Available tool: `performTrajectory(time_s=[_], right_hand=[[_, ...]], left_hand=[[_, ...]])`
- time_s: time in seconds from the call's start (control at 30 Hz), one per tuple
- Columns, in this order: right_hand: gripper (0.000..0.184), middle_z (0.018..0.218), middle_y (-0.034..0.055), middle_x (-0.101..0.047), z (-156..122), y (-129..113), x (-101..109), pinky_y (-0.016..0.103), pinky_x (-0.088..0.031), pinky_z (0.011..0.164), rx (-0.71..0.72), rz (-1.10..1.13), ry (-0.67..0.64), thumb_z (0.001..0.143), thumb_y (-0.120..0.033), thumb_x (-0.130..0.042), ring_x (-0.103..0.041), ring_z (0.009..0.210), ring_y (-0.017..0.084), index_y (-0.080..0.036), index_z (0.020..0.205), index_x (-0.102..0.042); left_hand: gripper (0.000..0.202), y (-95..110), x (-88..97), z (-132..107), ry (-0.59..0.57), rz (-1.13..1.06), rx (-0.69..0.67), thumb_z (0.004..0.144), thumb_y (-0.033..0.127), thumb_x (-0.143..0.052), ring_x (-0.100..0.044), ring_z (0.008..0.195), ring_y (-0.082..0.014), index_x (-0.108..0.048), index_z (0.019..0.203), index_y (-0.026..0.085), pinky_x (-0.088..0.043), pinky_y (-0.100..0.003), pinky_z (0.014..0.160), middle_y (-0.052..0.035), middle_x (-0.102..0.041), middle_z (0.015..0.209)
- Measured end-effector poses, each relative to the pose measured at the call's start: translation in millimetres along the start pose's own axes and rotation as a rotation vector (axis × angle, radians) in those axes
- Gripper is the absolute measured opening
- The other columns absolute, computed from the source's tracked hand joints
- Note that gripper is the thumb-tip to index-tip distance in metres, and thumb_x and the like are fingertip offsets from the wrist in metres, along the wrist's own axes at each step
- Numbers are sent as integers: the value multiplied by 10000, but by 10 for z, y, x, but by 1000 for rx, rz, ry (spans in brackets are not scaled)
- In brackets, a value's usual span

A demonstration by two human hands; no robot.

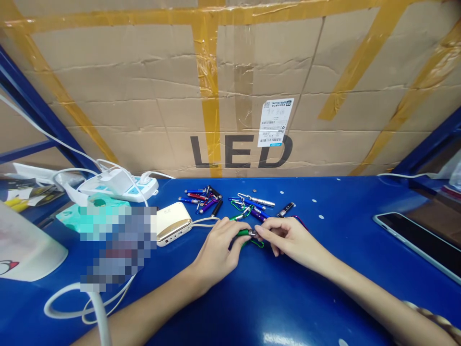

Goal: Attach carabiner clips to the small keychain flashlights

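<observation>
Between the fingers of my left hand (pixel 223 242) is a small green keychain flashlight (pixel 244 232), held almost level above the blue table. My right hand (pixel 284 235) pinches at its silver end, thumb and forefinger closed together; whether a tiny part sits between those fingertips is hidden. A green carabiner clip (pixel 258 244) hangs just below the two hands. Beyond them lie a purple-blue keychain flashlight (pixel 260 214), a silver one (pixel 262 201) and a short black one (pixel 286 209), with more clips among them. Further left is a pile of blue, red, purple and black ones (pixel 203 198).
A cream power bank (pixel 173 222) with a cable lies left of my hands. Past it are a white power strip (pixel 118 186), a teal packet (pixel 90 211) and a white container (pixel 29 245). A phone (pixel 421 240) rests at right. A large cardboard box (pixel 162 96) stands behind.
</observation>
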State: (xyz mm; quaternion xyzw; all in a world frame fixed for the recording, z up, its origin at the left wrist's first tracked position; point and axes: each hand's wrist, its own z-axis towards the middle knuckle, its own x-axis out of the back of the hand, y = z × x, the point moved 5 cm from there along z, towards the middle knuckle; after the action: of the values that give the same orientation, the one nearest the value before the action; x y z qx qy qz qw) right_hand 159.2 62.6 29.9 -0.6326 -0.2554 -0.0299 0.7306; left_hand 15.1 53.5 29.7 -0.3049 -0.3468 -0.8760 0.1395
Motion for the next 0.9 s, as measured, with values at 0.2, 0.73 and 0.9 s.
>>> performTrajectory(time_s=[0.2,0.73,0.9], right_hand=[[193,765,37,-663,-46,-149,122,216,-463,448,289,-147,221,732,-326,-682,-548,462,86,-173,846,-706],[59,721,2,-681,-150,-252,96,182,-470,582,669,-433,178,791,-184,-650,-629,649,101,-179,739,-675],[237,722,10,-654,-241,-313,9,218,-403,514,804,-858,103,912,-163,-433,-610,604,111,-170,790,-636]], left_hand=[[106,-11,10,-3,-9,-5,34,870,153,-497,-522,710,-158,-593,907,177,-433,-279,676,-21,-666,808],[299,-41,-40,-13,-134,-225,1,852,193,-550,-626,834,-150,-548,1149,221,-486,-266,803,-20,-686,894],[350,-36,-58,-30,-144,-180,-56,847,162,-563,-593,827,-154,-525,1188,228,-465,-259,792,-15,-698,908]])
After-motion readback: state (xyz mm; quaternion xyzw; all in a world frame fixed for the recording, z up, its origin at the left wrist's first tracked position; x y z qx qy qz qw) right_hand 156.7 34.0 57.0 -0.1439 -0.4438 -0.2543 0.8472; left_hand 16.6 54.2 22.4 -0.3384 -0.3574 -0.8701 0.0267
